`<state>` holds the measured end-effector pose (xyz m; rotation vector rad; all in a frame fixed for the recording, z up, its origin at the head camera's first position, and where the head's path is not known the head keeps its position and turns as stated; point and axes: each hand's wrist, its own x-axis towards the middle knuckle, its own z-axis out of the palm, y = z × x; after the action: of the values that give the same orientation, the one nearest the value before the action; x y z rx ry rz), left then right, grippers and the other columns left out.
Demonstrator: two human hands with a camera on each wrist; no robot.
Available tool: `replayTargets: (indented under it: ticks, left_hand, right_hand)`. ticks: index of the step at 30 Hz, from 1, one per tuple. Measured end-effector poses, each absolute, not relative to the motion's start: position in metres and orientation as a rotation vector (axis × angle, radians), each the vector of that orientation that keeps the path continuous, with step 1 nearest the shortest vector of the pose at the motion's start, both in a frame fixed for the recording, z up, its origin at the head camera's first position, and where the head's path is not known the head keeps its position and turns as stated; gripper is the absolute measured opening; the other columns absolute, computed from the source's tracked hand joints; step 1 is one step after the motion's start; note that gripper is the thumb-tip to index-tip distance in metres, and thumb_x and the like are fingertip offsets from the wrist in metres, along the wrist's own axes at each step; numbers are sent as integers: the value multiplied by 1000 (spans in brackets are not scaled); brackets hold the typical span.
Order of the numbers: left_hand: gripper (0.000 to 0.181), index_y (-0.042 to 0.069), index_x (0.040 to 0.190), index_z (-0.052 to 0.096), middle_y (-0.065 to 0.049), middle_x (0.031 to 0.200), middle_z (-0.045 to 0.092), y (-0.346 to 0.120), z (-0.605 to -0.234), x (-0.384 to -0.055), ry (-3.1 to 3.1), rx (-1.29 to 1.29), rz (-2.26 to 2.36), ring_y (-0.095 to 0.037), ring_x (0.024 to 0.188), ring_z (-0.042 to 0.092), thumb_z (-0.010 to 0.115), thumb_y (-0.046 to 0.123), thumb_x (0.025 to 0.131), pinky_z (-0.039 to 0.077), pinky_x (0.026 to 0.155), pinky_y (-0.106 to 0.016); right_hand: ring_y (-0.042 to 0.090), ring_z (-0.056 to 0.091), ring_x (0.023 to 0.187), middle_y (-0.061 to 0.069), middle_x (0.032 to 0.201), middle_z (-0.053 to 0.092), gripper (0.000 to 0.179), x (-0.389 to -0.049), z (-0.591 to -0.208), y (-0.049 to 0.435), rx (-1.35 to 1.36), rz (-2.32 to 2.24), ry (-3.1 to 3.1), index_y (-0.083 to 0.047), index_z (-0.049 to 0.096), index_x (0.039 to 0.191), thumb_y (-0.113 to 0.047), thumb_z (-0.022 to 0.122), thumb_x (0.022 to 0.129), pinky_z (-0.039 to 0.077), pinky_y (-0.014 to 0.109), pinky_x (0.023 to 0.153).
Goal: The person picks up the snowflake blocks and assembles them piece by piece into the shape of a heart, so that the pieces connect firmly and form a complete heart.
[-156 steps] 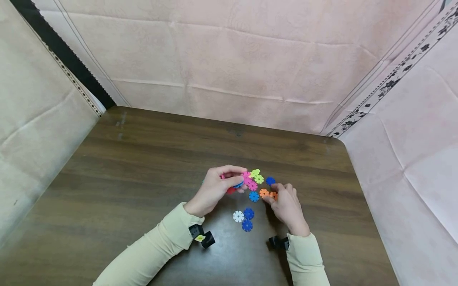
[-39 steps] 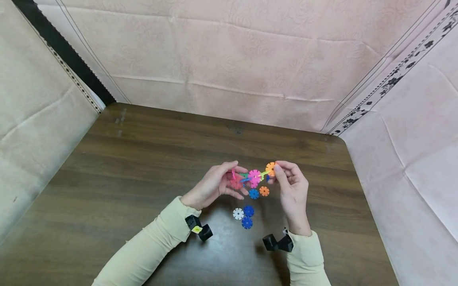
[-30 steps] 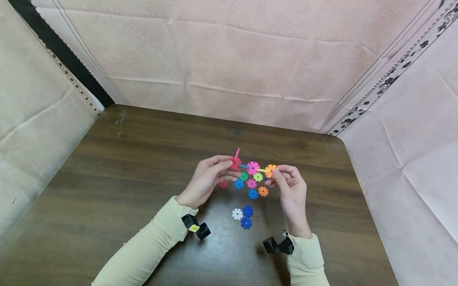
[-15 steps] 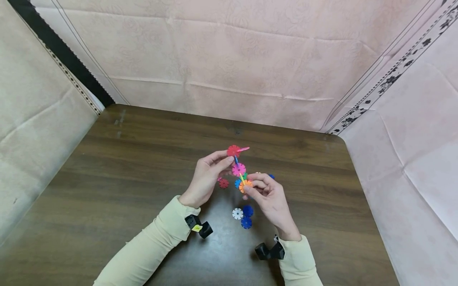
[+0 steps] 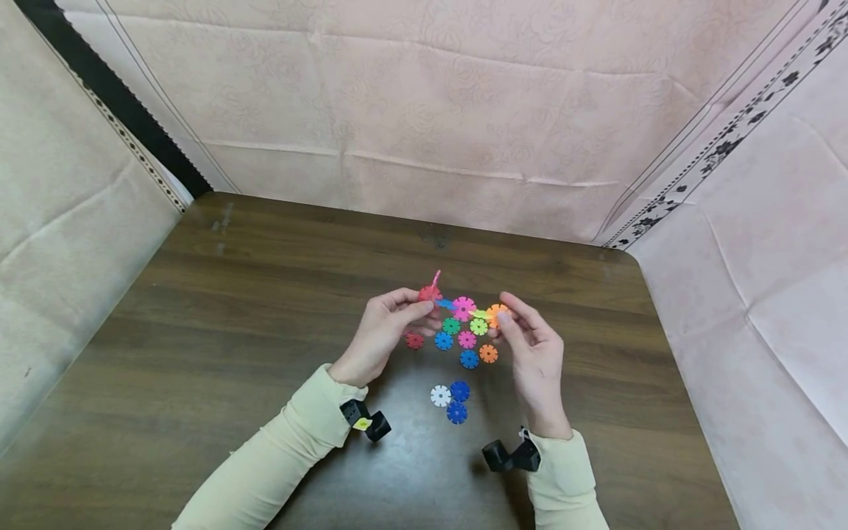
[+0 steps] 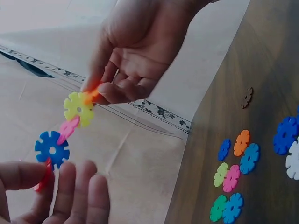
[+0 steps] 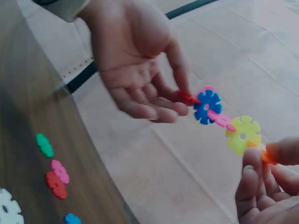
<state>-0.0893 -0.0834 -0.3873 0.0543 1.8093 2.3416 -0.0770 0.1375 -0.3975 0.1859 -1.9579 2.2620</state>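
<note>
Between my two hands, raised over the table, hangs a chain of slotted plastic snowflake discs. My left hand [image 5: 384, 327] pinches its red disc [image 5: 429, 294] between thumb and forefinger, with a pink disc [image 5: 436, 278] standing up from that end. Onward run a blue disc [image 6: 44, 150], a second pink disc [image 5: 463, 308] and a yellow disc [image 7: 236, 140]. At the other end my right hand [image 5: 536, 357] pinches an orange disc [image 5: 495, 314] slotted into the yellow one. The right fingertips cover part of the orange disc.
Loose discs lie below the chain, among them green [image 5: 451, 325], light blue [image 5: 444, 341], pink [image 5: 467, 339], red [image 5: 414, 341] and orange [image 5: 488, 354]. Nearer are a white disc [image 5: 440, 396] and two dark blue discs [image 5: 457, 412]. Patterned cloth [image 5: 424, 110] walls the wooden table [image 5: 278, 294].
My right hand has taken an orange disc from the table; it is now on the chain's end. Half a second ago the chain slanted towards me; now it runs sideways again.
</note>
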Motion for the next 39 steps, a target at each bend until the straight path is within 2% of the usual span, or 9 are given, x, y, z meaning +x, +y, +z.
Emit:
replayTargets:
  ticks: [7,13,16,21,23,26,29,34,39]
  left_hand:
    - [26,-5,106,67,-13,91,72,-82,-388,-87,1876,108,2106,-41,91,66,68,17,92,56,81,-42]
    - [22,-1,104,70,-15,90,72,-81,-385,-85,1902,125,2040,-31,84,69,69,18,92,56,80,-41]
    - [19,2,102,71,-14,89,72,-80,-386,-86,1907,131,2032,-31,84,69,69,17,91,57,80,-39]
    - [19,1,101,72,-20,91,70,-79,-386,-86,1888,177,2020,-31,83,69,70,16,91,57,79,-40]
    - [19,0,100,72,-24,93,69,-78,-386,-86,1878,199,2015,-29,81,69,70,16,91,57,80,-41]
    - [19,-1,100,71,-22,91,70,-77,-386,-86,1875,226,2000,-28,80,70,69,16,91,57,80,-42]
    - [25,-2,107,69,-19,94,71,-77,-386,-86,1872,249,1971,-30,85,70,68,18,92,56,82,-44]
    - [51,6,134,54,-9,109,70,-76,-386,-84,1903,246,1920,-25,96,69,70,29,91,52,91,-42]
    - [57,13,140,48,-5,126,62,-72,-384,-85,1897,203,1923,-22,107,63,62,42,94,49,96,-46]
  right_hand:
    - [20,64,80,12,98,61,35,-81,-392,145,184,2311,-1810,6,58,127,-6,62,94,55,26,78]
    - [24,62,82,12,101,59,36,-81,-391,143,182,2278,-1878,5,58,127,-12,61,96,55,27,79]
    - [27,62,84,13,102,61,35,-81,-393,141,167,2260,-1925,3,59,125,-18,59,98,54,29,80]
    - [29,62,90,16,111,66,34,-82,-394,140,171,2249,-1957,4,59,120,-23,56,100,53,32,82]
    - [35,60,93,18,115,66,34,-83,-394,141,192,2259,-1960,4,58,119,-24,54,100,53,33,84]
    - [40,57,94,19,115,66,33,-83,-394,142,212,2274,-1944,4,58,117,-24,53,101,53,36,85]
    - [36,59,91,20,113,67,31,-83,-393,142,217,2285,-1915,5,58,115,-22,54,101,53,36,85]
    - [28,63,92,18,108,69,28,-81,-392,142,232,2290,-1924,4,59,112,-21,54,100,53,35,86]
    - [27,65,90,17,107,70,27,-78,-392,138,276,2250,-2016,4,60,111,-20,56,100,55,35,83]
